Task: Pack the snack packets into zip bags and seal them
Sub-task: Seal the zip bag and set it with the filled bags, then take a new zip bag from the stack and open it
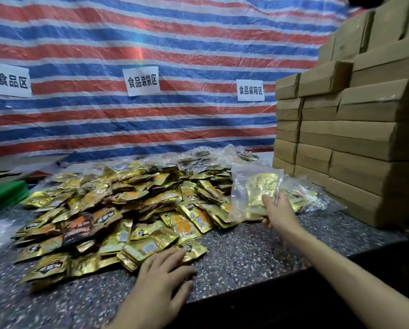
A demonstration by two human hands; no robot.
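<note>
The speckled grey stone counter (246, 252) is covered by a wide heap of gold foil snack packets (118, 210), at whose right edge a clear plastic zip bag (240, 193) holding gold packets is gripped by the right hand (278, 213), while the heap's near edge is touched by the flat, straight-fingered left hand (165, 269).
</note>
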